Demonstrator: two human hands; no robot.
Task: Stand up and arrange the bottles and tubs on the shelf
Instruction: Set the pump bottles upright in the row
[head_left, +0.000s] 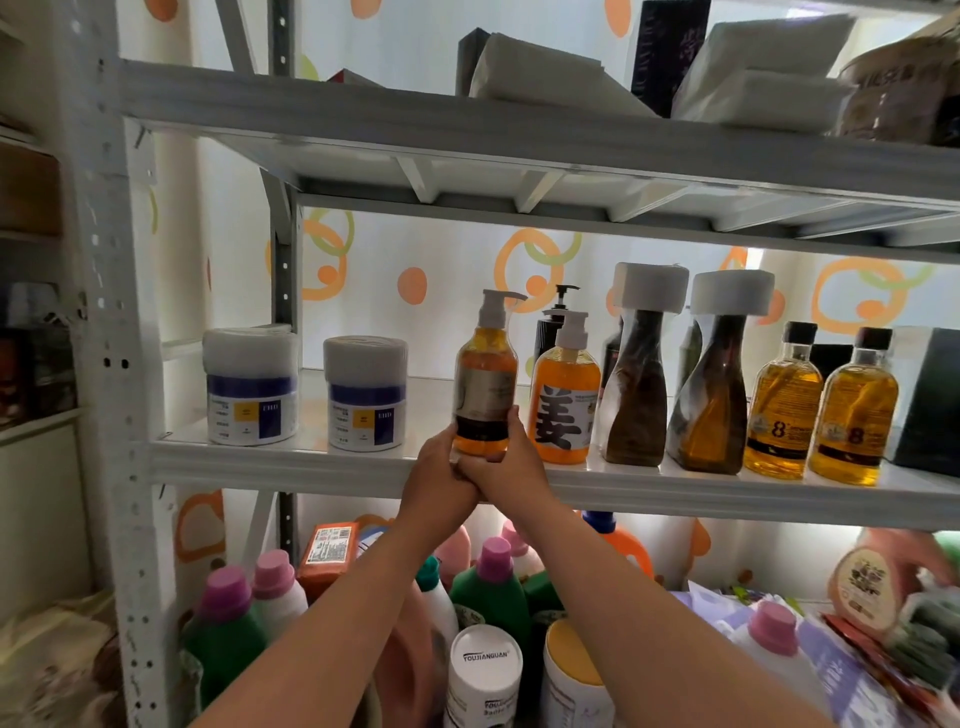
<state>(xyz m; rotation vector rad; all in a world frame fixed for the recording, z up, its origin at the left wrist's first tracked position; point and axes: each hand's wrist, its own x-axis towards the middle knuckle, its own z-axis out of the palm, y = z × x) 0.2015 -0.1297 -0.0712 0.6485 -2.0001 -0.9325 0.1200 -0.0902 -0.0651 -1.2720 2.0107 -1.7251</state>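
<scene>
We gripped 1 pump bottle (485, 387) with both hands, left hand (435, 475) and right hand (506, 460) clasped round its base, upright at the shelf (322, 460) front. 2 tubs (252, 387) and 6 other bottles already stood; only placing remained.

Both bare forearms reaching up and away from the near bottom edge, converging toward the middle. Left hand (436, 470) and right hand (506, 460) pressed together at the heels, wrists touching. Fingers of each curled round the lower part of a pump bottle (485, 384), left from the left side, right thumb up its right side. Bottle held upright.
</scene>
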